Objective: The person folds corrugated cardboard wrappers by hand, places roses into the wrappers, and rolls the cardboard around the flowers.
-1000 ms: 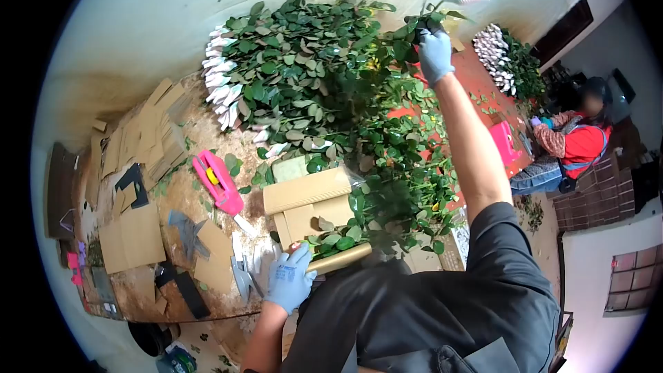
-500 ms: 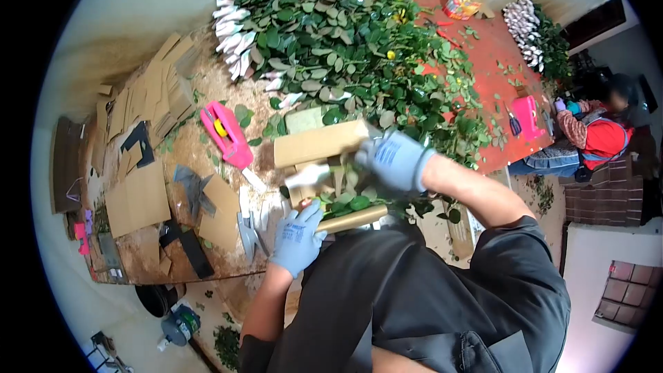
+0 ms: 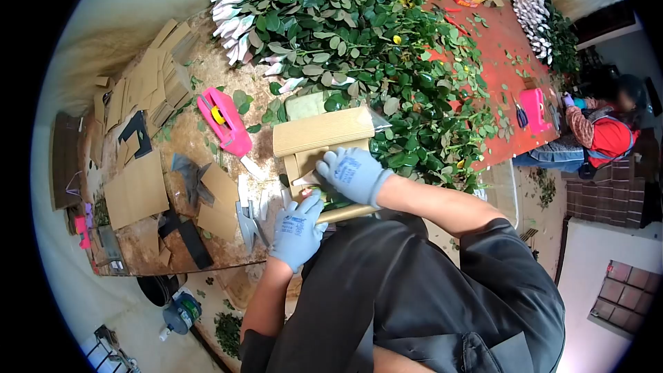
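My left hand [image 3: 297,233], in a blue-grey glove, lies at the near left corner of an open cardboard wrapper [image 3: 324,131], beside a reddish flower head [image 3: 306,194]. Its fingers are bent over the wrapper's edge; what they grip is hidden. My right hand [image 3: 352,174], gloved alike, reaches over the middle of the wrapper, next to a white-wrapped flower head [image 3: 305,179]. The right fingers are curled, and anything inside them cannot be made out. Along the near side runs the wrapper's rolled edge [image 3: 347,213], close to my apron.
A large pile of leafy stems [image 3: 338,27] lies behind. On the left are a pink tape dispenser [image 3: 225,123], scissors [image 3: 249,226] and cardboard sheets [image 3: 137,190]. At right, a person in red [image 3: 606,141] works by a red table [image 3: 494,90] with another pink dispenser [image 3: 534,111].
My right hand has come down from the far right over the stems to the wrapper, bringing a white-wrapped flower. My left hand stays at the wrapper's corner. The view has shifted.
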Available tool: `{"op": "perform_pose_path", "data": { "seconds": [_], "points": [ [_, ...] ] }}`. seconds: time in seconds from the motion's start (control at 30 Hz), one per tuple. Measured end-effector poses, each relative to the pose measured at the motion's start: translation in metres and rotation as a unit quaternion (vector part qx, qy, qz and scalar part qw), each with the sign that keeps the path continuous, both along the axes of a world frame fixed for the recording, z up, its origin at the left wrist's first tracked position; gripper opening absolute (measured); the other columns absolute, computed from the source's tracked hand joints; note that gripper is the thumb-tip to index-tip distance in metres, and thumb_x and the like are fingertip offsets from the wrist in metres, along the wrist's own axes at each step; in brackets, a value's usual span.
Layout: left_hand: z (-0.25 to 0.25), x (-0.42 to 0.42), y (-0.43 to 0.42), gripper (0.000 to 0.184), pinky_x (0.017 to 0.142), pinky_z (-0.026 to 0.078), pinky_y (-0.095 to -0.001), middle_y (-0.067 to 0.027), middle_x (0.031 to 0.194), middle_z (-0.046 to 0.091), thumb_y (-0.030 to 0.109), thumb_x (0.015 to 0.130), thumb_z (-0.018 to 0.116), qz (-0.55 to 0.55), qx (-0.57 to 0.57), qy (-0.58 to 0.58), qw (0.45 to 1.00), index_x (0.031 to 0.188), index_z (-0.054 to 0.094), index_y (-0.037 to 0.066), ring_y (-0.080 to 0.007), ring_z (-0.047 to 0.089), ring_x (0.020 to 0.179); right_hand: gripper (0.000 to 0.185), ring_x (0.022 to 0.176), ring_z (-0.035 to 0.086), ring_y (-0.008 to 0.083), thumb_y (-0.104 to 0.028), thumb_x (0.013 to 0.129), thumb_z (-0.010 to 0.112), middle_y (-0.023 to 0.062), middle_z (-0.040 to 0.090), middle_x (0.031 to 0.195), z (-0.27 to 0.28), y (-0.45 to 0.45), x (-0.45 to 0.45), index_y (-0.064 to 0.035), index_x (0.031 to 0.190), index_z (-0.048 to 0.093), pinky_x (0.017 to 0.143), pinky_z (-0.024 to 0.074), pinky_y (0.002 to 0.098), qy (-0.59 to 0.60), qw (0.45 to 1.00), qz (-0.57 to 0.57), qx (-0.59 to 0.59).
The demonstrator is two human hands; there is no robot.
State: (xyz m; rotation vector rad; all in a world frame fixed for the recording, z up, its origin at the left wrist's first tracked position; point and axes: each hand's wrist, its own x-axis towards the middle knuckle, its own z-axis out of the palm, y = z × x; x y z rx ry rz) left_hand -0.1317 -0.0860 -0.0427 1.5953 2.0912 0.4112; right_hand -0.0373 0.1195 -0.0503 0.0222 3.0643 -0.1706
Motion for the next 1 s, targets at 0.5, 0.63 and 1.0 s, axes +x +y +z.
{"op": "perform_pose_path", "data": {
  "seconds": [0.5,0.63,1.0],
  "points": [
    [0.004,-0.059,0.032,0.038,0.098,0.046,-0.0446,-0.0143,0.117,0.068,0.022,0.088,0.071,0.010,0.046,0.060,0.997,0.122,0.069,0.007,-0.0327,0.063,0.107,0.023,0.099,0.069,0.0323,-0.019,0.095,0.056,0.0130,0.067,0.108,-0.031,-0.002,-0.002,-0.0126,0.117,0.061,0.084,0.0539,0.0446,-0.044,0.984,-0.038,-0.168],
    [-0.033,-0.070,0.041,0.018,0.085,0.046,-0.0457,-0.0088,0.090,0.066,0.022,0.087,0.069,-0.057,0.028,0.111,0.992,0.099,0.069,0.008,-0.0306,0.062,0.093,0.028,0.098,0.069,0.0334,-0.022,0.094,0.059,0.0142,0.067,0.107,-0.043,-0.001,-0.001,-0.0116,0.121,0.059,0.083,0.0541,0.0451,-0.031,0.980,-0.053,-0.187],
    [0.014,-0.123,-0.012,0.023,0.082,0.046,-0.0490,-0.0121,0.092,0.065,0.027,0.085,0.067,0.052,-0.085,0.122,0.988,0.094,0.066,0.006,-0.0357,0.061,0.090,0.028,0.094,0.071,0.0319,-0.018,0.096,0.054,0.0129,0.069,0.103,-0.044,-0.006,-0.002,-0.0119,0.121,0.062,0.081,0.0550,0.0444,-0.021,0.987,-0.038,-0.156]
  ]
}}
